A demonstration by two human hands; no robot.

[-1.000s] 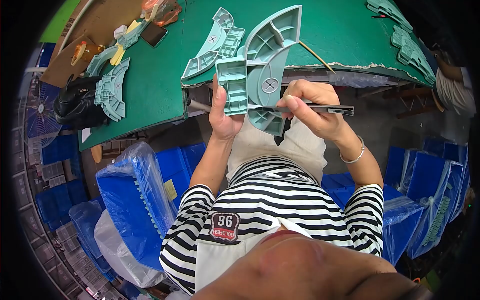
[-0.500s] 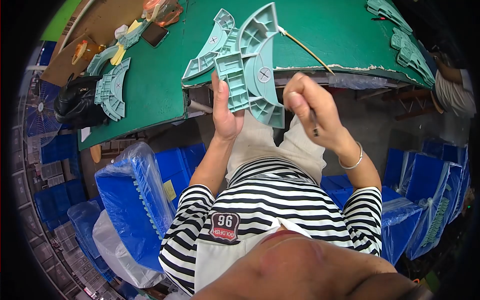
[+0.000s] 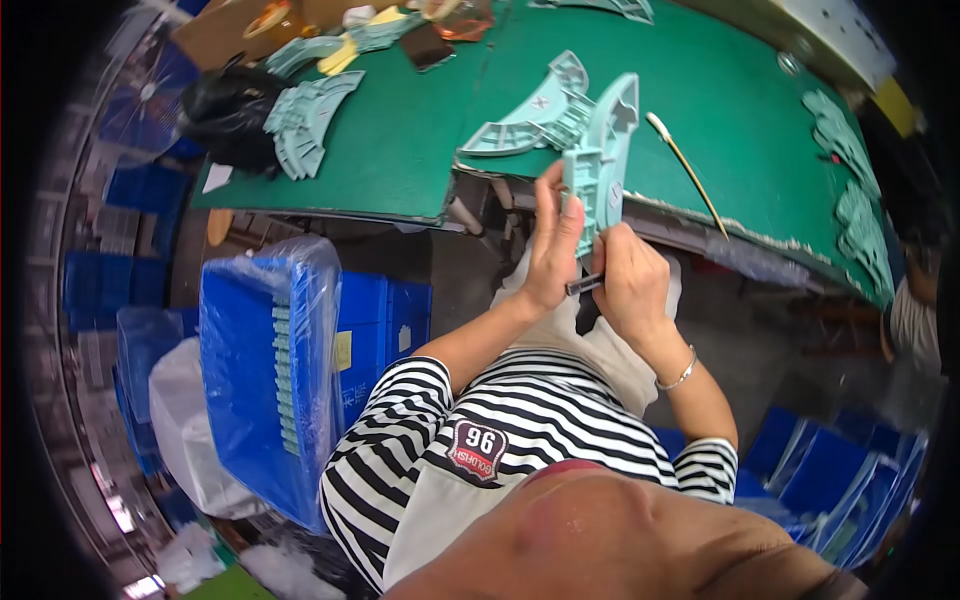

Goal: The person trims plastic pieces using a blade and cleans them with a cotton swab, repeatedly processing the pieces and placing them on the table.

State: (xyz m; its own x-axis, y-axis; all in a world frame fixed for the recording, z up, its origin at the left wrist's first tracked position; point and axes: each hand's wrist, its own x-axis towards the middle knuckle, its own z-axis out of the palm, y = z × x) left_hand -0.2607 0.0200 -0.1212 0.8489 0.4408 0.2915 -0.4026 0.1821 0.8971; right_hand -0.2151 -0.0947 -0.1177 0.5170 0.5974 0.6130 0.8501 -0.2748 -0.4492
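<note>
My left hand (image 3: 555, 245) grips a curved, ribbed teal plastic part (image 3: 612, 150) by its side, holding it tilted up at the table's front edge. Closed round a slim dark-handled tool (image 3: 583, 285), my right hand (image 3: 633, 280) is at the part's lower end. The tool's tip and exact kind are hard to make out. Just behind, another teal part (image 3: 540, 105) with a cross-marked disc lies on the green table (image 3: 420, 130). A thin wooden stick with a white end (image 3: 690, 175) rests to the right.
More teal parts lie at the left (image 3: 305, 125) beside a black bag (image 3: 225, 115), and at the right edge (image 3: 860, 235). A dark phone (image 3: 427, 47) is at the back. Plastic-lined blue crates (image 3: 240, 390) stand below left, others (image 3: 830, 470) below right. Another person (image 3: 915, 315) is partly visible at far right.
My right hand has come down and left to the part's lower end with the tool. The held part has turned more edge-on. The camera view has shifted.
</note>
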